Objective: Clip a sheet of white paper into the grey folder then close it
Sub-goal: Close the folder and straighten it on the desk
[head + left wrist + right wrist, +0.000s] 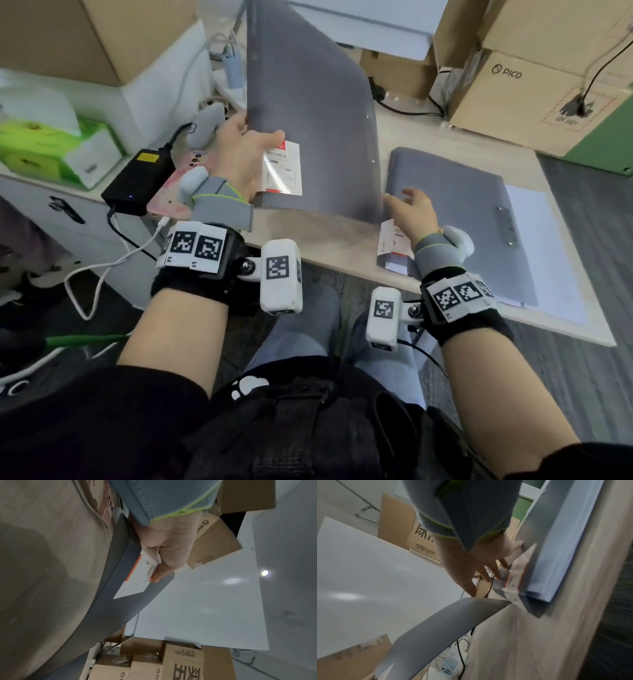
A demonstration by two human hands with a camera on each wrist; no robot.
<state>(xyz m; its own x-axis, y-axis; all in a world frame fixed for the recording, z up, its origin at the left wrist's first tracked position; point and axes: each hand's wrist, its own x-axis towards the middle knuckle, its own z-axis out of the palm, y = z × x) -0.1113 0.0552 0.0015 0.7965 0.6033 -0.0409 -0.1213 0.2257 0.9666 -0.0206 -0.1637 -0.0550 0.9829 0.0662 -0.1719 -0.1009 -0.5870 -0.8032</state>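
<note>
My left hand [243, 154] grips a grey folder [308, 102] by its lower left corner and holds it tilted up off the desk. The thumb presses on the folder's white and red label [282, 169]. The left wrist view shows that hand [164, 561] pinching the folder's edge [120, 574]. My right hand [411, 209] is open with its fingers spread, at the left edge of a second grey folder [462, 212] lying flat. A metal clip [506, 226] shows on that folder's top. White paper [548, 246] lies under it. In the right wrist view the hand [484, 568] touches this stack [547, 561].
A black power adapter [137, 178] with cables and a green tissue box [51, 147] are on the left. Cardboard boxes [534, 99] stand at the back right. A black cable [407, 109] runs behind the lifted folder. The desk's front edge [342, 263] is just before my wrists.
</note>
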